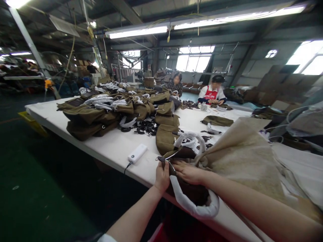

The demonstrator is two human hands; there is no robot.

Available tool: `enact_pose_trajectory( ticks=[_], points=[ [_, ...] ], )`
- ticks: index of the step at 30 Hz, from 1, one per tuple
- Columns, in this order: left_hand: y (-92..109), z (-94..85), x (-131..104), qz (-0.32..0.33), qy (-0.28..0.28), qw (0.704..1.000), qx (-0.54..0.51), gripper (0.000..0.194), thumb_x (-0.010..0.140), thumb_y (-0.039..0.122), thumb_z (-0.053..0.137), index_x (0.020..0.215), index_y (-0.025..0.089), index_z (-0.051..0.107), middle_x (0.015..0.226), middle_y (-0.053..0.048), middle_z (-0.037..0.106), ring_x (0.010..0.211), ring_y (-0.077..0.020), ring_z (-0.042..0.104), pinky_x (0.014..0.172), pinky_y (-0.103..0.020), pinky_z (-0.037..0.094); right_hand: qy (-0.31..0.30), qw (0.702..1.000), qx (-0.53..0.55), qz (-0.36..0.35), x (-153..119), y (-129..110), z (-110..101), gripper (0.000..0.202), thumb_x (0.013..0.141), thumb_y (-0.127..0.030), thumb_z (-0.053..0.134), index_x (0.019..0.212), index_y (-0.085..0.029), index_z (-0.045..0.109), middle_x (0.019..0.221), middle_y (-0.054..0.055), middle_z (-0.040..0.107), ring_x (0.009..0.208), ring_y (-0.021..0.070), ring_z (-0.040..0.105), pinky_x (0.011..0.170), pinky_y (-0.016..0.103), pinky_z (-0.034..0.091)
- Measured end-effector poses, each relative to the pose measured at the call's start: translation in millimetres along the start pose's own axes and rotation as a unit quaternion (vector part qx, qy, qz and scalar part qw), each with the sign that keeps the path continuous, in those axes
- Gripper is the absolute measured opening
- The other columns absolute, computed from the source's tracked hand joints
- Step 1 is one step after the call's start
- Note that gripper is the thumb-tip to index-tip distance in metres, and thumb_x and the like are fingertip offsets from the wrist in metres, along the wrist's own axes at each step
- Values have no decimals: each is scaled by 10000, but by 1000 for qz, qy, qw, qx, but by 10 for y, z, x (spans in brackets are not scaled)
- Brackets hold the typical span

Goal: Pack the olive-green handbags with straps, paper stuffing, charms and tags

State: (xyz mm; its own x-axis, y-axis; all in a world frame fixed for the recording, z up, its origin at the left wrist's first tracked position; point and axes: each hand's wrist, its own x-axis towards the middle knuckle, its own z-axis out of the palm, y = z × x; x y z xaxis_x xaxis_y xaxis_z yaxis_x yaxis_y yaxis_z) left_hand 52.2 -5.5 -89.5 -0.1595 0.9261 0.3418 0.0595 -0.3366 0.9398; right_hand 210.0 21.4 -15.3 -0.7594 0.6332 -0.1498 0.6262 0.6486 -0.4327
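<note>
A dark brown and olive bag (186,153) lies at the table's front edge, its zipper open and its two handles wrapped in white. My left hand (162,174) grips the bag's zipper end, thumb up beside a dark tab. My right hand (188,172) rests with its fingers stretched out on the bag's opening, between the two handles. One wrapped handle (194,208) hangs toward me over the edge; the other (191,136) arches up behind the hands. Beyond the left hand lies a white device (137,153) with a black cable.
Olive bags (88,116) are heaped on the white table (108,148) at left. Black straps (146,127) lie mid-table. A large beige cloth (242,161) covers the right side under my right arm. Two people (212,94) sit at the far side. A yellow crate (32,122) stands at left.
</note>
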Motion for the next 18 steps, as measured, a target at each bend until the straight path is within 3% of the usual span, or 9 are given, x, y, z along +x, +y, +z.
enact_pose_trajectory(
  ticks=[4, 8, 12, 16, 18],
  points=[
    [-96, 3, 57, 0, 13, 999, 52, 387, 948, 486, 416, 1023, 173, 630, 1018, -123, 685, 995, -241, 635, 912, -373, 484, 5, 999, 2, 42, 98, 149, 150, 497, 960, -332, 391, 1438, -213, 452, 1497, 120, 424, 1388, 272, 364, 1141, 481, 299],
    [-135, 32, 224, 32, -10, 993, 112, 281, 867, 463, 575, 888, 187, 617, 873, -72, 658, 851, -211, 622, 814, -345, 487, 4, 998, -45, 41, 143, 175, 135, 425, 930, -251, 452, 1332, -171, 563, 1386, 138, 545, 1294, 247, 477, 1107, 411, 354],
    [-119, 22, 352, 43, -26, 991, 126, 252, 864, 434, 579, 843, 184, 592, 829, -57, 638, 796, -192, 602, 768, -327, 479, 28, 995, -69, 68, 75, -44, -56, 317, 888, -233, 519, 1154, -137, 662, 1198, 165, 649, 1121, 274, 585, 990, 399, 443],
    [-115, -32, 346, -4, -35, 995, 92, 306, 872, 474, 564, 893, 173, 612, 873, -76, 671, 833, -199, 630, 787, -332, 489, 100, 976, -170, 95, -181, -331, -322, 307, 941, -281, 438, 1076, -160, 686, 1066, 149, 683, 1025, 272, 616, 928, 392, 451],
    [-124, -35, 326, -23, -32, 996, 83, 344, 877, 501, 548, 912, 166, 620, 891, -87, 684, 844, -205, 642, 797, -339, 495, 106, 968, -192, 119, -315, -343, -380, 304, 933, -324, 464, 1065, -184, 698, 1052, 138, 694, 1006, 266, 627, 906, 369, 454]
  ],
)
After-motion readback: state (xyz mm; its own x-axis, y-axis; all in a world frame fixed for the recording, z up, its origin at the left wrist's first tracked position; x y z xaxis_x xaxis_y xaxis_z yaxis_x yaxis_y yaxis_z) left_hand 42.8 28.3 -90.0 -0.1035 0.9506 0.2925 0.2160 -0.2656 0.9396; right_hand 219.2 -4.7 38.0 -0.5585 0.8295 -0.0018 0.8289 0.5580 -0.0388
